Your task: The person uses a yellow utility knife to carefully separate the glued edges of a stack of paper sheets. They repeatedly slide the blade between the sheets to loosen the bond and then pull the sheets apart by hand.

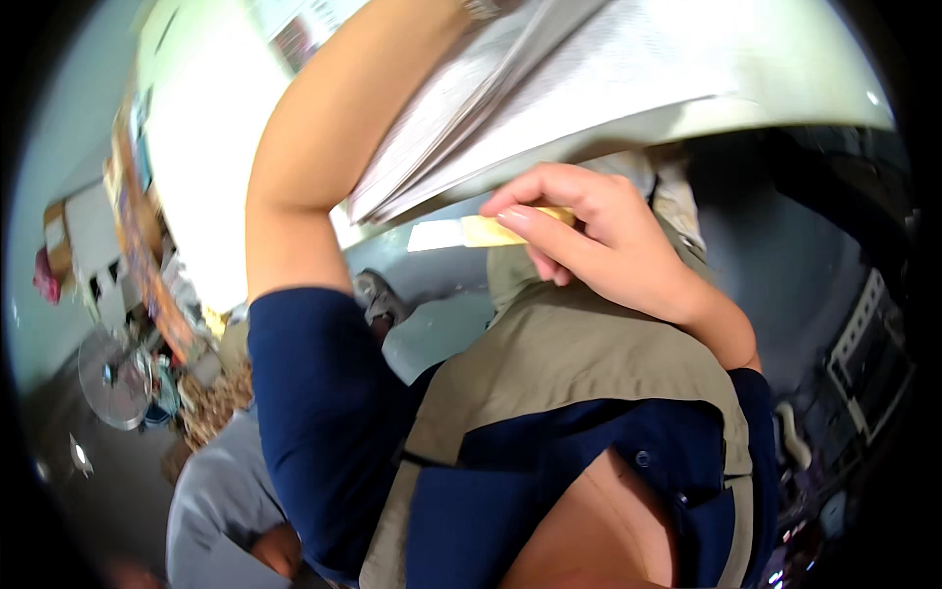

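My right hand [599, 231] is closed around the yellow handle of a flat tool [486, 231], just off the near edge of the table. A pale, flat blade-like end [434, 236] sticks out to the left; its exact kind is unclear. My left forearm [324, 108] reaches up across the table, with a metal band [481, 8] at the wrist. Beyond that band my left hand passes out of the picture. Beside the forearm lies a stack of large, thin printed sheets [628, 64], their folded edges [432, 147] fanned at the near left corner.
The white table [201, 147] curves across the top, with a printed sheet [304, 29] at its far left. A person in grey [221, 501] is close on my left. Cluttered items and a round fan-like object [113, 378] stand farther left; a dark metal frame [863, 353] is at right.
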`<state>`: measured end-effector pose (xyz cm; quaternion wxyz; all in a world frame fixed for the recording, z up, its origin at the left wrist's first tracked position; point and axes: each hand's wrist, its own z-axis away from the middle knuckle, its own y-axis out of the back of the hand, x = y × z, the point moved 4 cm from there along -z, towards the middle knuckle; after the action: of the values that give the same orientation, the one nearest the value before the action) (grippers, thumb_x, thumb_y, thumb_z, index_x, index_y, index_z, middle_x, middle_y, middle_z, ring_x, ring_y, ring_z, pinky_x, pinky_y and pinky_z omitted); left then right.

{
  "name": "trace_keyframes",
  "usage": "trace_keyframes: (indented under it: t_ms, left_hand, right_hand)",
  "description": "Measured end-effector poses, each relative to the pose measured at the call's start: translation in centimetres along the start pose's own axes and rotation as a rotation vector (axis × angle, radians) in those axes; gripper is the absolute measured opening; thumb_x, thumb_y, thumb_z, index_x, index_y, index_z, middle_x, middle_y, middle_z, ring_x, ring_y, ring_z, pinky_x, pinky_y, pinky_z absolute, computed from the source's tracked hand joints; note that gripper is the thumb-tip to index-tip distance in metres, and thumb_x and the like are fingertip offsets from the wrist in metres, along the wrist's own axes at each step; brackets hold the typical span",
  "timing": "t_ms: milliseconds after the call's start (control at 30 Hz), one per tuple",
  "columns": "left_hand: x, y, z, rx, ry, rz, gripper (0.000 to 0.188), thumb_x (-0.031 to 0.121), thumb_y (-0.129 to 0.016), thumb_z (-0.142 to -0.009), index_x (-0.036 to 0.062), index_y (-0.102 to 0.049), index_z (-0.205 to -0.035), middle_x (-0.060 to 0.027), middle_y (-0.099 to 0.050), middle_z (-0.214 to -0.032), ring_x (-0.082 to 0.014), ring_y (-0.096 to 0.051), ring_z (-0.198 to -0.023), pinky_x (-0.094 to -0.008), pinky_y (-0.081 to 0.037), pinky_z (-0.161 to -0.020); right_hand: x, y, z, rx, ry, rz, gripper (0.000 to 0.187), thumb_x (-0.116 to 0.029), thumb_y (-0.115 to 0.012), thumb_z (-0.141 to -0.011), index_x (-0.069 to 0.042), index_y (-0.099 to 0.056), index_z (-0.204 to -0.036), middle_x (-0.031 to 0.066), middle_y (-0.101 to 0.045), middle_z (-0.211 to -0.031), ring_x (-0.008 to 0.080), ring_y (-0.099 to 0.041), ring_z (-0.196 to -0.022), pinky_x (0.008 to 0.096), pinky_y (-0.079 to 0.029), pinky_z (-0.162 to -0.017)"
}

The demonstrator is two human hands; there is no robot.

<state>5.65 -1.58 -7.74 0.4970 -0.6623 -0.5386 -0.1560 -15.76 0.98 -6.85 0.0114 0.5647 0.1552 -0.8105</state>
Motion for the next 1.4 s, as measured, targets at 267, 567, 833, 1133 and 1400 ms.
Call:
trace_keyframes:
  t_ms: [267, 567, 833, 1133, 1400]
  left_hand:
    - [1.1, -4.2, 0.3, -0.376, -0.062, -0.832, 0.015, 0.019, -0.061, -0.073, 0.0044, -0.065, -0.073, -0.0077, -0.057, -0.082, -0.0166, -0.052, -0.073, -0.029, -0.043, -0.065]
    - [0.7, -5.9, 0.1, -0.49, 0.058, -1.101, 0.024, 0.033, -0.058, -0.064, 0.0092, -0.056, -0.06, -0.0164, -0.068, -0.097, -0.0231, -0.054, -0.084, -0.0318, -0.041, -0.071]
    - [0.4, -6.6, -0.2, -0.523, -0.012, -1.1, 0.021, 0.015, -0.047, -0.038, 0.0079, -0.051, -0.057, -0.0144, -0.072, -0.101, -0.0272, -0.052, -0.084, -0.0313, -0.045, -0.076]
    - [0.3, -6.4, 0.0, -0.544, 0.046, -1.124, 0.016, 0.025, -0.055, -0.055, 0.0103, -0.053, -0.06, -0.0186, -0.071, -0.102, -0.0304, -0.054, -0.086, -0.0392, -0.045, -0.079]
    - [0.6, -6.8, -0.2, -0.576, -0.078, -1.164, 0.018, 0.018, -0.055, -0.049, 0.0065, -0.051, -0.062, -0.0123, -0.061, -0.083, -0.0319, -0.057, -0.094, -0.0407, -0.046, -0.088]
  right_hand:
    - [-0.5, 10.6, 10.5, 0.979, 0.39, 0.027, 0.018, -0.012, -0.057, -0.097, 0.003, -0.064, -0.104, -0.0001, -0.059, -0.072, 0.0029, -0.047, -0.055, 0.0166, -0.036, -0.048]
    - [-0.6, 12.6, 9.7, 0.929, 0.337, 0.068, 0.017, -0.01, -0.058, -0.096, 0.003, -0.065, -0.105, 0.0016, -0.061, -0.076, 0.0034, -0.05, -0.058, 0.0165, -0.037, -0.05]
    - [-1.0, 11.8, 8.6, 0.844, 0.394, 0.168, 0.015, -0.009, -0.058, -0.095, 0.001, -0.068, -0.101, 0.0032, -0.064, -0.075, 0.0038, -0.055, -0.058, 0.0174, -0.041, -0.051]
    - [-1.1, 12.4, 9.2, 0.949, 0.333, 0.198, 0.015, -0.009, -0.058, -0.095, 0.001, -0.067, -0.102, 0.003, -0.065, -0.075, 0.0038, -0.054, -0.056, 0.0183, -0.04, -0.049]
    - [-1.6, 12.0, 9.5, 0.918, 0.439, 0.283, 0.014, -0.007, -0.059, -0.094, 0.001, -0.067, -0.101, 0.0049, -0.067, -0.083, 0.004, -0.057, -0.059, 0.019, -0.042, -0.051]
